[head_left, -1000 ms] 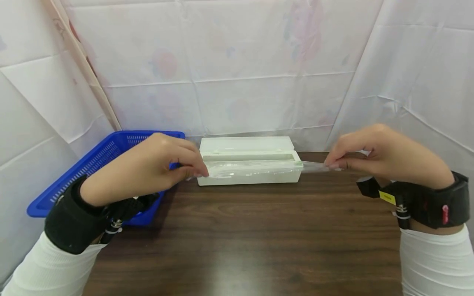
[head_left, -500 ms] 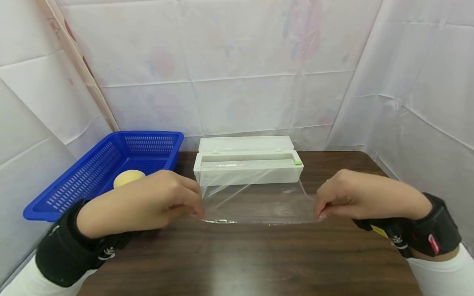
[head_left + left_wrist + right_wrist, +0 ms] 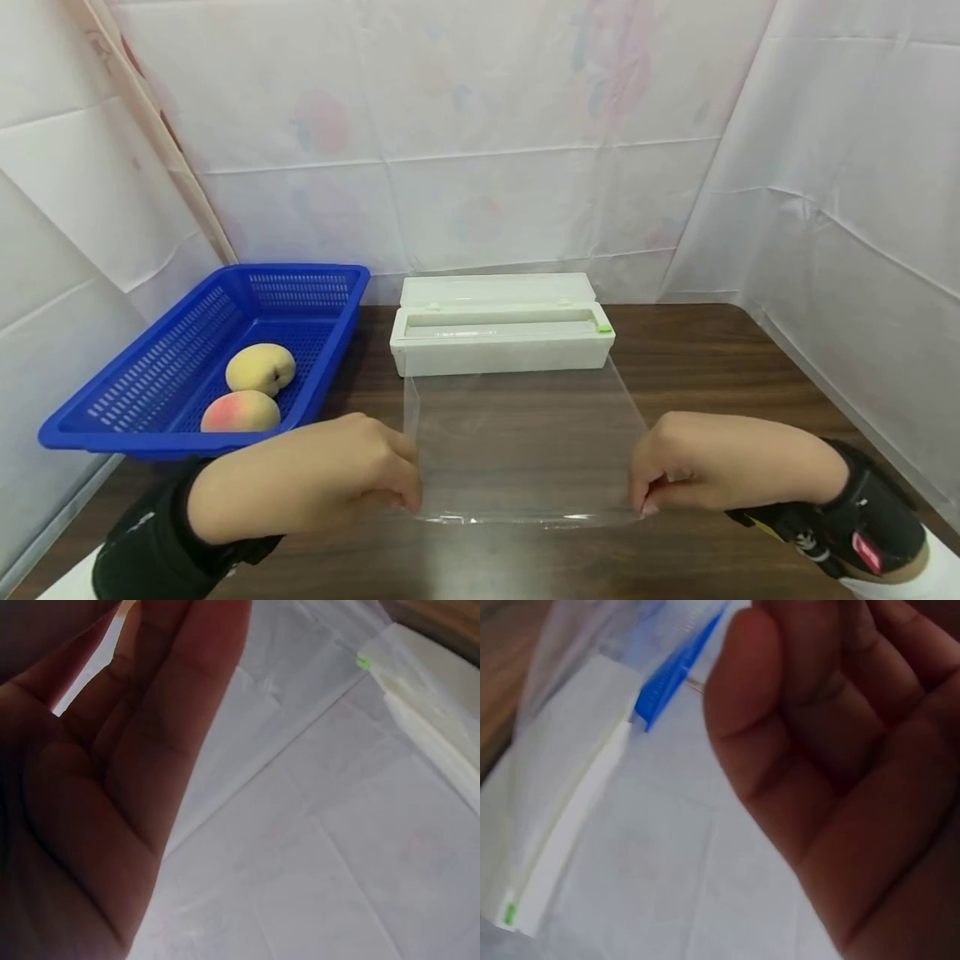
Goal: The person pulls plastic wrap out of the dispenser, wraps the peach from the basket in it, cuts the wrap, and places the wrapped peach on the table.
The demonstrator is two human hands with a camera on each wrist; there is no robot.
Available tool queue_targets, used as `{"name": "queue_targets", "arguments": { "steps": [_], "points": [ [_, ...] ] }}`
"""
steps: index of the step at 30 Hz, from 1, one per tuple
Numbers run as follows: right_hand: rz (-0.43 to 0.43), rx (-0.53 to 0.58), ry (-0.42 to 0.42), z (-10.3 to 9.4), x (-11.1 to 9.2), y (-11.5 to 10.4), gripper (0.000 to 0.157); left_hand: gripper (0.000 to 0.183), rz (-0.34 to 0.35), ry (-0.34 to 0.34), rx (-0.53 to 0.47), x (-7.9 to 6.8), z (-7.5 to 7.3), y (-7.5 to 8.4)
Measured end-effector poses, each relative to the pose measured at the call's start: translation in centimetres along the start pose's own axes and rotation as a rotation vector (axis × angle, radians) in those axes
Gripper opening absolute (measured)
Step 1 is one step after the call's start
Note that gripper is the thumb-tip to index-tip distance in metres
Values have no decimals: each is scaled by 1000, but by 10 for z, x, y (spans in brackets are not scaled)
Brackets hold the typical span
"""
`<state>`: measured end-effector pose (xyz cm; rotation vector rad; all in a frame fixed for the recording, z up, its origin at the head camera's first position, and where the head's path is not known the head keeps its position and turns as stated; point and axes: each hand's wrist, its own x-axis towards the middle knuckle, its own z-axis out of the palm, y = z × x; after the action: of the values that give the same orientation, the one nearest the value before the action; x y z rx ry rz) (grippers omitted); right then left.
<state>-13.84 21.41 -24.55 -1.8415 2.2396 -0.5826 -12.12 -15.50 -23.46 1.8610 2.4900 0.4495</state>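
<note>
A clear sheet of plastic wrap (image 3: 517, 442) stretches from the white wrap dispenser box (image 3: 502, 354) toward the front of the table. My left hand (image 3: 322, 475) pinches the sheet's front left corner. At the front right corner, my right hand (image 3: 720, 462) pinches it between thumb and fingers. The dispenser's lid (image 3: 498, 289) is raised at the back, and a small green cutter slide (image 3: 603, 328) sits at its right end. In the right wrist view, the film passes in front of the white box (image 3: 562, 780). The left wrist view shows my palm (image 3: 97, 787) beneath the fingers.
To the left, a blue plastic basket (image 3: 176, 321) holds two peaches, one yellowish (image 3: 259, 368) and one with a pink blush (image 3: 238, 412). The brown wooden table (image 3: 675, 358) meets white, faintly patterned sheeting (image 3: 480, 150) at the back and sides.
Both hands have drawn the plastic wrap toward the front, lengthening the sheet out of the dispenser box. The left arm has uncovered the peaches in the basket. The box stays nearly in place.
</note>
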Motion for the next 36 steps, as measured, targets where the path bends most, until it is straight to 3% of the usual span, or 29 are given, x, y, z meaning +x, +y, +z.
{"name": "queue_targets", "arguments": {
  "steps": [10, 16, 26, 36],
  "points": [
    [18, 74, -9, 31, -7, 10, 9, 19, -29, -77, 50, -5, 30, -2],
    [7, 82, 6, 48, -9, 18, 7, 20, 7, -45, 86, -8, 45, -7],
    [-13, 28, 7, 73, -7, 28, 4, 20, 16, -43, 22, -13, 68, -13],
    [34, 13, -42, 90, -3, 33, 4, 26, 5, -86, -65, -14, 91, -18]
  ]
}}
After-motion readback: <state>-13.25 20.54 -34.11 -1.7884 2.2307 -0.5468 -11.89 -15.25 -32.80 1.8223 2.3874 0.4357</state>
